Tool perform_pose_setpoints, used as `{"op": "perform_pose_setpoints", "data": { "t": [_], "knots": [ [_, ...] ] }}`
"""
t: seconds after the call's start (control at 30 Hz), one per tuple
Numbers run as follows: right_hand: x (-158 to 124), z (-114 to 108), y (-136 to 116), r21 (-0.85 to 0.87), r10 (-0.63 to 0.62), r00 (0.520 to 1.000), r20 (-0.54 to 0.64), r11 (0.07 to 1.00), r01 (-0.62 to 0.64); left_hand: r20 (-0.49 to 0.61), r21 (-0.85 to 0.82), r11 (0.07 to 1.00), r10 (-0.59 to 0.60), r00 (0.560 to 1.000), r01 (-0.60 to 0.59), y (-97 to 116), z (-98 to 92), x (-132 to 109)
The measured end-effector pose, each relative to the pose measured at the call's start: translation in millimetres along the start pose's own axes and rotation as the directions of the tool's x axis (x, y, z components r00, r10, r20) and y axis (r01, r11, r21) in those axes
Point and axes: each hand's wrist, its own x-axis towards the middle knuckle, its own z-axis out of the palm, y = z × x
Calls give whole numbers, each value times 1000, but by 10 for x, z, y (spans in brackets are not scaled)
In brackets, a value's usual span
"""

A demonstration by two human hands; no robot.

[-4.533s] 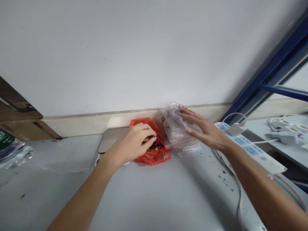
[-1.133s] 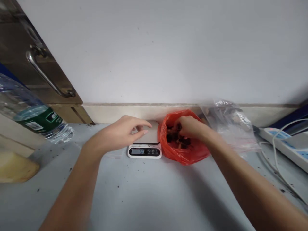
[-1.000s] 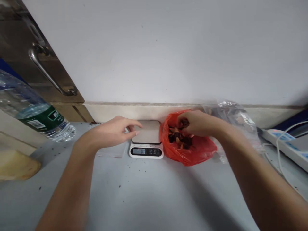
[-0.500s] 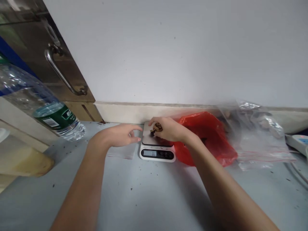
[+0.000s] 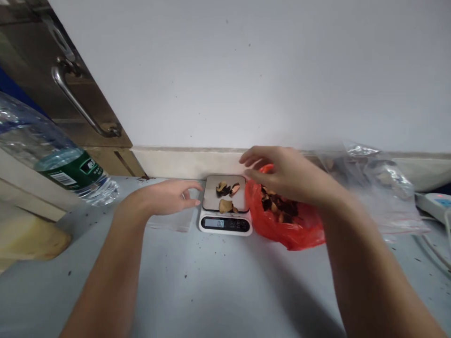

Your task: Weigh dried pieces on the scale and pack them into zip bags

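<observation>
Right hand (image 5: 289, 176) hovers empty, fingers apart, over the red bag (image 5: 296, 234); left hand (image 5: 165, 197) lies loose, open, beside the scale (image 5: 225, 224). Best add pieces (image 5: 226, 205) singly.

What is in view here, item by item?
scale: one, white with metal plate, at the table's back edge
dried pieces: a few, brown and dark, on the scale plate
red bag: one, open, with dark pieces inside, right beside the scale
pouch: one, clear, flat, left of the scale
clear bag: one, crumpled, right of the red bag
water bottle: one, clear, green label, far left
power strip: one, white, right edge
table: one, grey, speckled
left hand: open, at the pouch's edge
right hand: open, blurred, above the red bag
</observation>
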Motion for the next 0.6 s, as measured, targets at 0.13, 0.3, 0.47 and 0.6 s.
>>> {"op": "perform_pose_setpoints", "data": {
  "t": [0.13,0.3,0.47,0.6],
  "knots": [
    [-56,-153,198,-187,180,977,112,970,-157,-22,6,999,44,999,-43,139,9,-65],
    [16,8,354,-281,403,862,309,904,-322,-35,-24,964,264,964,-265,407,199,-14],
    [108,214,334,-242,406,836,369,910,-335,-4,3,934,357,934,-357,566,422,106],
    [129,242,317,-237,416,841,347,906,-351,61,29,932,358,932,-360,570,435,95]
  ]
}}
